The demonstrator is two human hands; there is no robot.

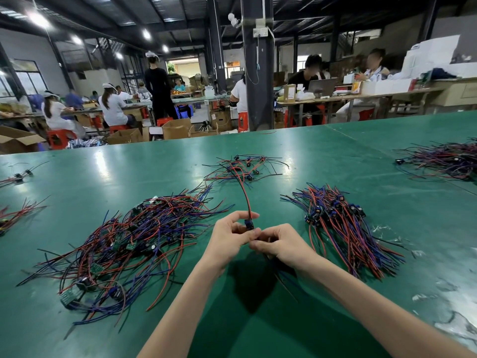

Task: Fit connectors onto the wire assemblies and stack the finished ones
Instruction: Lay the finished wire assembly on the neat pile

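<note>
My left hand (231,237) and my right hand (280,242) meet at the middle of the green table (309,156). Between their fingertips they pinch a small blue connector (249,224). Its red and black wire (245,195) arches up and away from the hands. Dark wires trail below my right hand toward me. A loose tangle of red, blue and black wire assemblies with small green boards (124,244) lies to the left. An ordered stack of assemblies with blue connectors (340,226) lies to the right.
A small scatter of wires with connectors (245,167) lies beyond my hands. Another wire heap (444,161) sits at the far right, and small bunches (15,177) at the left edge. Seated workers, benches and cardboard boxes fill the hall behind the table.
</note>
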